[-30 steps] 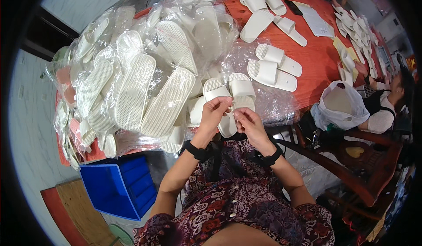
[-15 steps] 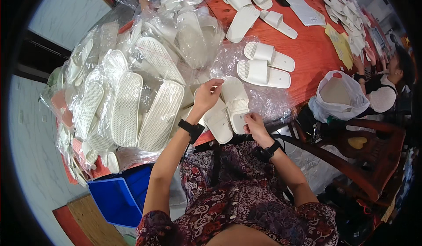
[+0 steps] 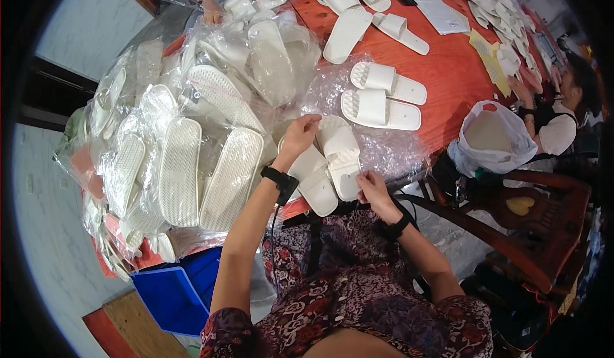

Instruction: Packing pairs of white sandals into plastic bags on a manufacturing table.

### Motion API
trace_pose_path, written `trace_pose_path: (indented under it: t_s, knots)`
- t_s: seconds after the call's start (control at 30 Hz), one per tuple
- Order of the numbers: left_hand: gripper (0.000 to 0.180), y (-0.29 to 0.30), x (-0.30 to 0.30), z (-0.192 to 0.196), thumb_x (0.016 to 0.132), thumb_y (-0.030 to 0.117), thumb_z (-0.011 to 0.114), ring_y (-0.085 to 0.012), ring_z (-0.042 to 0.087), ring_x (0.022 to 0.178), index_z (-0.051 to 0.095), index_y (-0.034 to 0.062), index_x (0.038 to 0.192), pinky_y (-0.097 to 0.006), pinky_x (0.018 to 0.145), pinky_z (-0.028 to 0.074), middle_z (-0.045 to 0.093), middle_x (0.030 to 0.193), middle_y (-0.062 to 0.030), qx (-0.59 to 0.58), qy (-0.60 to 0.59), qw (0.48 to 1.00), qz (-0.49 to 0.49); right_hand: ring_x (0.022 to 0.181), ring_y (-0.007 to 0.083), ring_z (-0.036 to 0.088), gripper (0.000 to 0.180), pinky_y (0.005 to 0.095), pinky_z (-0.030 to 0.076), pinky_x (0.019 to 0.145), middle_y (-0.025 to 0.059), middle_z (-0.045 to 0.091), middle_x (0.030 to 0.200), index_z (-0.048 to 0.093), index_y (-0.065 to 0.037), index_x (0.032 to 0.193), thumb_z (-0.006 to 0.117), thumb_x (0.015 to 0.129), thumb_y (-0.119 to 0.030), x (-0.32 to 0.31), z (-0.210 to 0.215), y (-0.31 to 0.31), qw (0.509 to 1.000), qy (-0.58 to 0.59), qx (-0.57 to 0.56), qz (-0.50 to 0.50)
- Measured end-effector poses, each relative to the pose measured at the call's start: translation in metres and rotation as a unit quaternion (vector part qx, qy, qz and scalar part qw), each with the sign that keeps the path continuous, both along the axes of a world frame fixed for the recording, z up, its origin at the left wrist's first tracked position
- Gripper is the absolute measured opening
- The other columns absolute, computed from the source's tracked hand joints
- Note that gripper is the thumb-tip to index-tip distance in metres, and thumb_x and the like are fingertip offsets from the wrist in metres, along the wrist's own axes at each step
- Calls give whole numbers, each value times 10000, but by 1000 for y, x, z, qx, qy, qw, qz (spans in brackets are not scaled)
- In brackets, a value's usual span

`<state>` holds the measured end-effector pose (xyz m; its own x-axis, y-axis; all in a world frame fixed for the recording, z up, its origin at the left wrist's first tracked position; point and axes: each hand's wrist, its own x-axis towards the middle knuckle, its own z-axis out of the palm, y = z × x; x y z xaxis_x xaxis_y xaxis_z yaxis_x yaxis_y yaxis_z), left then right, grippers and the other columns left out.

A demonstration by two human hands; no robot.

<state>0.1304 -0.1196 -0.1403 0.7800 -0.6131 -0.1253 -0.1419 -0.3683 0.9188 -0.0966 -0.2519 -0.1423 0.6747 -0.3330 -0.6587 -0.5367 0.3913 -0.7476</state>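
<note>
A pair of white slide slippers lies between my hands at the table's near edge, heels toward me. My left hand (image 3: 299, 135) is bent over the left slipper (image 3: 318, 193), its curled fingertips close to the toe of the right slipper (image 3: 343, 156). Whether those fingers pinch anything is hidden. At the right slipper's heel edge, my right hand (image 3: 376, 193) has its fingers closed together against the rim. Just beyond, another white pair (image 3: 387, 96) rests partly on clear plastic film (image 3: 384, 147). A large heap of plastic-wrapped slippers (image 3: 179, 172) is left of my hands.
The red table (image 3: 441, 70) also bears loose slippers (image 3: 348, 33), papers (image 3: 440, 14) and a yellow sheet (image 3: 491, 62). A white bag (image 3: 470, 147) and wooden chair (image 3: 511, 230) stand right, a blue bin (image 3: 169, 300) lower left. Other people's hands (image 3: 211, 11) work at the far side.
The view has shifted slightly, so the heap and the slipper pair appear a little lower. Both my hands remain by the same pair, the right one a touch nearer to me.
</note>
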Motion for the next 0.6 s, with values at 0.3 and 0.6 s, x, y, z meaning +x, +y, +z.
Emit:
trace_pose_path:
  t_s: [0.3,0.6]
  knots:
    - [278,-10,12,-24,924,149,522,-114,617,778,618,-37,1107,-252,652,496,656,878,-59,12,91,995,34,582,128,624,153,240,471,454,59,643,830,588,-37,975,560,929,-179,67,-17,17,998,-43,-17,-38]
    - [213,-9,12,-23,866,119,583,-115,598,604,646,-33,1000,-253,567,465,662,746,-90,5,71,997,8,629,120,645,170,227,476,497,34,652,837,612,-52,969,573,927,-212,78,-16,20,998,-32,-7,-48]
